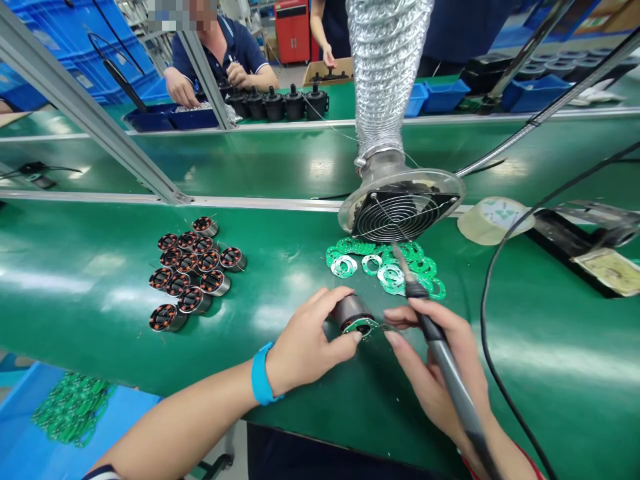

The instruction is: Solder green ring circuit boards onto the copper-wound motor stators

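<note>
My left hand [313,340], with a blue band on its wrist, is closed round a motor stator [353,309] lying on its side. A green ring-shaped circuit board [361,325] sits against the stator's near end, under my left thumb. My right hand [445,367] holds a soldering iron [443,360], its tip pointing up and away from me. The thumb and fingertips of that hand are close to a thin wire at the board's right edge; whether they pinch it I cannot tell. Loose ring boards [395,267] lie just beyond both hands.
Several stators [193,267] stand in a group at left. A fume extractor [400,207] hangs over the loose boards. Right are a tape roll [495,220], a soldering stand [595,253] and a black cable [487,320]. A blue bin [133,407] holds boards. Co-workers sit across the bench.
</note>
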The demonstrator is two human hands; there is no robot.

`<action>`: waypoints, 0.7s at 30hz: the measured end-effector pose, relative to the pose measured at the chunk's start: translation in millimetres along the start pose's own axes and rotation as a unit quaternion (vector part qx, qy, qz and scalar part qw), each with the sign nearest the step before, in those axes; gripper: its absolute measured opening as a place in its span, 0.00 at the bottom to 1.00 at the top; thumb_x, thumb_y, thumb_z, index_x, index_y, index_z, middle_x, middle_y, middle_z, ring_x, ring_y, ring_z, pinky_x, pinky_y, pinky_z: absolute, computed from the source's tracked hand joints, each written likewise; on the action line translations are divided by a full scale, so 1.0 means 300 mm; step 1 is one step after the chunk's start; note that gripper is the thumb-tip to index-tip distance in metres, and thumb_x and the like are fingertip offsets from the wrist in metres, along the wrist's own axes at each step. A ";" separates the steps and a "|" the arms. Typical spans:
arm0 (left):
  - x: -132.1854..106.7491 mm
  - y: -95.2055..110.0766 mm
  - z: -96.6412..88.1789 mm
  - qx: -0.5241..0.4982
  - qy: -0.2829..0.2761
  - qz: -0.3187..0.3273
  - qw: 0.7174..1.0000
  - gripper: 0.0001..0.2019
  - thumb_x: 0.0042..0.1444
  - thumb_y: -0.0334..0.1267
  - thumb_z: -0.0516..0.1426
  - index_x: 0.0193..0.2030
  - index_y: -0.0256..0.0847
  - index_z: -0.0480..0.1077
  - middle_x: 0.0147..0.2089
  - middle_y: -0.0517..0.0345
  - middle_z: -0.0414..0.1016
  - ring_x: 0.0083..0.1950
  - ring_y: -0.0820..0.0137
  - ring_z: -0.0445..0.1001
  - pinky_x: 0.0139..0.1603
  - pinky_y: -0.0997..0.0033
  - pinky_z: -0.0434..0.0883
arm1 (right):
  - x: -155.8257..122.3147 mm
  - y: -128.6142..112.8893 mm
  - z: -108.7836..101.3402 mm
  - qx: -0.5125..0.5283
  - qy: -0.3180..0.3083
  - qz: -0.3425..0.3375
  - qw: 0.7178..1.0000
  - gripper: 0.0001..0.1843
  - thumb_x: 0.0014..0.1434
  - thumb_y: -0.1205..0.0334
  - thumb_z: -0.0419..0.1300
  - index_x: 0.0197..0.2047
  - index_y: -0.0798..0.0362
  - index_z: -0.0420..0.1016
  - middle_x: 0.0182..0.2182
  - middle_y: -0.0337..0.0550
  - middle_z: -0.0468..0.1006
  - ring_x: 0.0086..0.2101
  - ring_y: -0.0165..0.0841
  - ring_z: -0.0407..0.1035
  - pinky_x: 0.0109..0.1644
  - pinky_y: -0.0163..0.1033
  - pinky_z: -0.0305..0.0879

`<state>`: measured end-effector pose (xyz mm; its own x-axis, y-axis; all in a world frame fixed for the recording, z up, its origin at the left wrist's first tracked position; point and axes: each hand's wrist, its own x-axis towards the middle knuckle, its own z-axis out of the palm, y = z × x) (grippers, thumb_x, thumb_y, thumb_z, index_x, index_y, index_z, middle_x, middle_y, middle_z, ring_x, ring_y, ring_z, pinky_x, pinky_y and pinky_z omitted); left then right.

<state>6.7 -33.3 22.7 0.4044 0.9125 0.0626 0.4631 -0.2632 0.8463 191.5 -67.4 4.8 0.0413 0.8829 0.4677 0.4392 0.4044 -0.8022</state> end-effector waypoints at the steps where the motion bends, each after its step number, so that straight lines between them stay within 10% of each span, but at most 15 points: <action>1: 0.002 0.000 0.000 -0.008 -0.005 -0.007 1.000 0.19 0.53 0.34 0.57 0.53 0.37 0.66 0.39 0.55 0.71 0.39 0.68 0.69 0.42 0.68 0.70 | 0.002 0.000 -0.007 -0.044 -0.002 -0.049 0.998 0.20 0.58 0.69 0.61 0.53 0.46 0.67 0.37 0.41 0.80 0.36 0.34 0.76 0.39 0.39 0.73; 5: -0.004 -0.011 0.007 0.011 0.000 0.017 1.000 0.20 0.53 0.33 0.56 0.54 0.37 0.65 0.40 0.54 0.71 0.40 0.67 0.70 0.42 0.68 0.71 | 0.006 -0.009 -0.012 -0.116 -0.033 -0.115 0.986 0.16 0.59 0.72 0.59 0.49 0.45 0.70 0.30 0.38 0.78 0.30 0.33 0.74 0.32 0.37 0.69; 9: -0.019 -0.021 0.019 0.073 0.048 0.102 0.991 0.21 0.54 0.32 0.54 0.56 0.37 0.63 0.43 0.51 0.72 0.43 0.65 0.70 0.43 0.66 0.71 | 0.003 -0.031 0.016 0.070 -0.003 0.137 0.988 0.12 0.59 0.63 0.60 0.47 0.45 0.69 0.27 0.34 0.76 0.25 0.29 0.72 0.28 0.34 0.68; 13: -0.024 -0.009 0.021 0.023 0.056 0.065 0.996 0.20 0.53 0.33 0.56 0.54 0.37 0.64 0.42 0.52 0.71 0.41 0.66 0.70 0.42 0.67 0.71 | 0.007 -0.044 0.039 0.292 -0.005 0.327 0.899 0.20 0.52 0.52 0.68 0.45 0.47 0.70 0.24 0.32 0.73 0.24 0.28 0.71 0.30 0.34 0.69; 21: -0.002 0.011 0.023 -0.273 -0.042 -0.142 0.951 0.22 0.51 0.40 0.59 0.52 0.38 0.65 0.45 0.52 0.71 0.44 0.66 0.70 0.47 0.65 0.69 | -0.019 -0.004 0.036 0.193 -0.003 0.220 0.956 0.19 0.55 0.54 0.66 0.49 0.45 0.70 0.27 0.34 0.74 0.26 0.27 0.70 0.30 0.32 0.70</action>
<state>13.4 -37.0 21.7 0.3954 0.8884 -0.2331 0.0947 0.2129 0.9725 181.2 -70.3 -1.0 0.1408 0.9886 0.0529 0.0173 0.0510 -0.9986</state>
